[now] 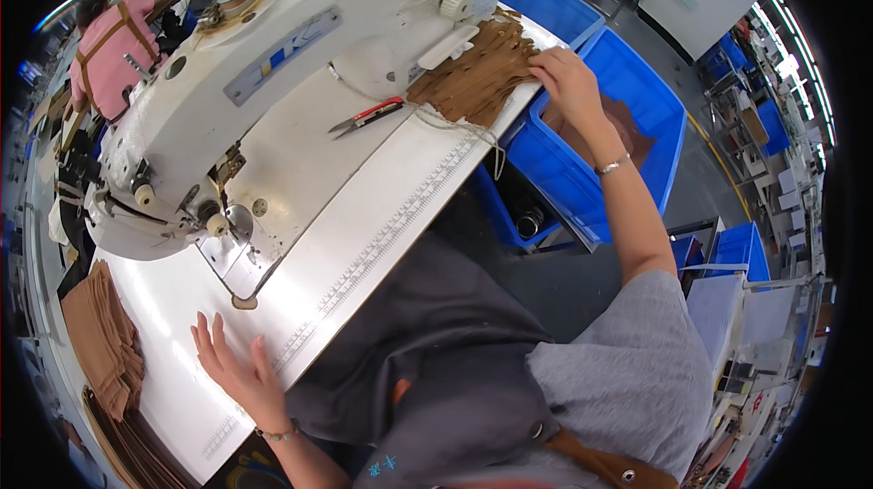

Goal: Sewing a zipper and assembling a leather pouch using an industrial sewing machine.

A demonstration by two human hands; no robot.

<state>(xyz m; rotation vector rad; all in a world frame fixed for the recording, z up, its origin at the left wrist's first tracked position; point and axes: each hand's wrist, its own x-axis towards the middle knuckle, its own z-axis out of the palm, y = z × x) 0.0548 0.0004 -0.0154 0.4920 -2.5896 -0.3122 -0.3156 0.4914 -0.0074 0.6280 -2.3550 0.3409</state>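
My left hand (238,373) hovers at or rests on the white sewing table (314,294) near its front edge, fingers spread and holding nothing. My right hand (568,87) reaches to the far right, its fingers pinched at the edge of a stack of brown fabric or leather pieces (477,71). How many pieces the pinch takes in is hidden. Between the hands stands a white industrial sewing machine (300,44), its presser foot area (225,216) beyond my left hand. Thread snips with red handles (368,114) lie on the table beside the brown stack.
Folded brown pieces (105,334) are piled at the table's left end, with more darker strips (136,439) below. A blue bin (668,139) with brown pieces stands under my right forearm. A white cord (455,124) crosses the table. Another person (114,57) sits at far left.
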